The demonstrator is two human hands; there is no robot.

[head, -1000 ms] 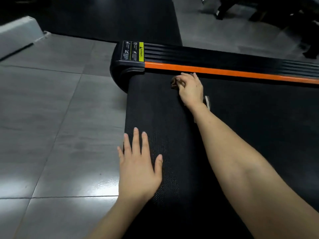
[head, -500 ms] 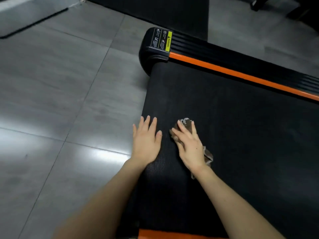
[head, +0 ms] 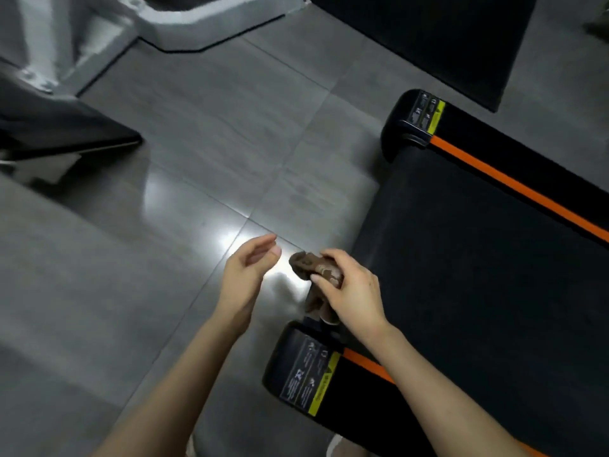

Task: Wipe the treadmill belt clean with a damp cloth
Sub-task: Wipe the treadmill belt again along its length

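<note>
The black treadmill belt [head: 468, 258] fills the right side, framed by orange-striped side rails [head: 514, 189]. My right hand [head: 354, 291] grips a crumpled brown cloth [head: 309, 267] in the air, just off the belt's rear end and above the floor. A tail of the cloth hangs down under the hand. My left hand [head: 248, 270] hovers beside the cloth, fingers relaxed and slightly curved, holding nothing and touching nothing.
Black end caps with yellow warning labels sit at the far corner [head: 413, 122] and the near corner [head: 303, 371] of the treadmill. Glossy grey floor tiles [head: 197, 159] spread to the left. A grey machine base [head: 184, 24] and a dark mat [head: 438, 37] lie beyond.
Both hands have lifted off the belt. My right hand carried the cloth back past the belt's rear end and bunched it up; my left hand now hovers beside it. The view swung left.
</note>
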